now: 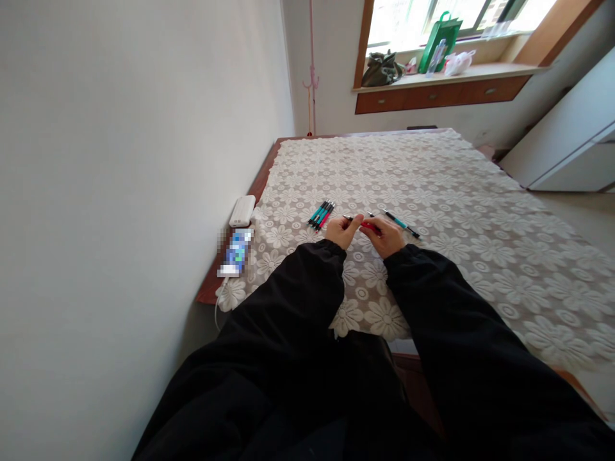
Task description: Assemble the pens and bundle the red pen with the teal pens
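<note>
Just above the tablecloth, my two hands meet with their fingertips close together. My right hand (385, 237) is closed round a red pen barrel (371, 226). The fingers of my left hand (341, 232) pinch a dark pen piece (346, 218), whose end pokes out past the thumb; whether it joins the red barrel is hidden. To the left lies a row of several pens (321, 214), teal and black with one red. Right of my hands rests a teal and black pen (401, 223), and a small pen tip (369, 214) shows behind my right fingers.
A lace tablecloth (480, 256) covers the table. Along the left edge, by the wall, are a white power bank (243, 210) and a phone (236, 252) with a cable (217, 307). Bags, including a green one (439, 45), stand on the far windowsill.
</note>
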The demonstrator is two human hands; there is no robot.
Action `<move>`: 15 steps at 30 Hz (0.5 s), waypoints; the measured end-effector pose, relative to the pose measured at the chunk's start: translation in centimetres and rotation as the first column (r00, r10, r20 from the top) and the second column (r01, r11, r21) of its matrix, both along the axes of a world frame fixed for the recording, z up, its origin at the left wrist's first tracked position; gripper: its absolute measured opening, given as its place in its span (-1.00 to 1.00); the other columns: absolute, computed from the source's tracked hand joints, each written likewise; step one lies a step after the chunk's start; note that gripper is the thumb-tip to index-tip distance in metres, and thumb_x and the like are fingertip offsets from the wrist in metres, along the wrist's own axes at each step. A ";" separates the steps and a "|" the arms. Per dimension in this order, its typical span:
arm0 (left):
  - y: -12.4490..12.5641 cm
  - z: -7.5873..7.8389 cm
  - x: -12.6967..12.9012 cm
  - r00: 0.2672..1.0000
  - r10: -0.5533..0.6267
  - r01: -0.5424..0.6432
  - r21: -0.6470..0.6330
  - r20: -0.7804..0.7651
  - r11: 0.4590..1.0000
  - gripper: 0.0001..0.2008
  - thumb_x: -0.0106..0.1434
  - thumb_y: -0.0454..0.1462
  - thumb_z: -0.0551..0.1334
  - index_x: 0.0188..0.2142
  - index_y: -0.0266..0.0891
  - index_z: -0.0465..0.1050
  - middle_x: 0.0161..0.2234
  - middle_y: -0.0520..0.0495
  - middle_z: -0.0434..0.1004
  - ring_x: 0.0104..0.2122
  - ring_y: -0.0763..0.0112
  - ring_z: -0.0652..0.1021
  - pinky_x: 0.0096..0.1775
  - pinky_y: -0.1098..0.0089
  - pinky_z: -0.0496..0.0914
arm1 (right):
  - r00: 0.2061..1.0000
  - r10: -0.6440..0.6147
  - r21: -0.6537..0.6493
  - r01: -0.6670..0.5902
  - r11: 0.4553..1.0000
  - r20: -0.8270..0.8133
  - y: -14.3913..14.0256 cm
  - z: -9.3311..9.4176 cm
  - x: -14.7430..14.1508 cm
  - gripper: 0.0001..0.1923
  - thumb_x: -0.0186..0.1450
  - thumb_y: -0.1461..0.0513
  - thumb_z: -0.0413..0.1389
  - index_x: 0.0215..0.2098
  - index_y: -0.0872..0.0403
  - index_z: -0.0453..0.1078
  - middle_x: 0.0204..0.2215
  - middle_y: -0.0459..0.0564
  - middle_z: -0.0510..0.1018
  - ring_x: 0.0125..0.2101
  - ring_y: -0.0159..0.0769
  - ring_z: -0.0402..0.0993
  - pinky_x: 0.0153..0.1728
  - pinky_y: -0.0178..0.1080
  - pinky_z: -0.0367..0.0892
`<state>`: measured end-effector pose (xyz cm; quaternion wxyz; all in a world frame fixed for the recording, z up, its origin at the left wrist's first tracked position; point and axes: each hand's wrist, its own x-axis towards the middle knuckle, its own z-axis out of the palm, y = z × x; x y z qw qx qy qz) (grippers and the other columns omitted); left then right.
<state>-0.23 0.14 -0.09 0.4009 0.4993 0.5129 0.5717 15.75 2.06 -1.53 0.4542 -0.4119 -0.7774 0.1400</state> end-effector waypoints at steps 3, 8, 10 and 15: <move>-0.1 0.2 0.0 0.999 0.021 -0.020 0.022 -0.031 1.000 -0.32 0.19 0.14 0.38 -0.73 -0.23 0.13 -0.70 0.13 0.00 -0.58 0.57 0.09 -0.49 0.36 -0.03 | 1.000 0.006 -0.010 -0.006 1.000 0.000 -0.1 0.1 -0.1 -0.66 0.34 -0.09 0.15 -0.23 -0.03 0.56 -0.36 0.02 0.65 -0.39 -0.19 0.51 -0.28 -0.13 0.44; 0.4 -0.1 -0.3 0.989 0.148 -0.148 0.033 0.020 0.988 -0.33 0.24 0.16 0.32 -0.72 -0.21 0.14 -0.71 0.13 0.01 -0.60 0.56 0.09 -0.49 0.36 -0.03 | 1.000 -0.002 -0.031 0.002 1.000 -0.006 0.0 -0.2 0.0 -0.63 0.35 -0.09 0.14 -0.24 0.01 0.53 -0.40 0.01 0.63 -0.43 -0.22 0.50 -0.32 -0.16 0.42; 0.7 -0.2 -0.4 0.978 0.202 -0.204 0.034 0.060 0.978 -0.31 0.20 0.19 0.34 -0.73 -0.21 0.11 -0.72 0.13 0.00 -0.61 0.57 0.08 -0.50 0.37 -0.03 | 1.000 -0.001 -0.030 0.001 1.000 0.005 0.0 -0.3 0.0 -0.64 0.35 -0.08 0.13 -0.26 0.02 0.52 -0.41 0.01 0.62 -0.46 -0.25 0.48 -0.34 -0.17 0.41; 1.0 -0.2 -0.8 0.948 0.292 -0.296 0.012 0.123 0.955 -0.28 0.13 0.18 0.40 -0.75 -0.21 0.07 -0.71 0.14 -0.06 -0.61 0.60 0.07 -0.51 0.40 -0.01 | 1.000 0.019 -0.015 -0.019 1.000 0.024 -0.1 -0.1 0.0 -0.69 0.37 -0.02 0.12 -0.23 0.02 0.54 -0.40 0.00 0.61 -0.50 -0.28 0.42 -0.37 -0.18 0.38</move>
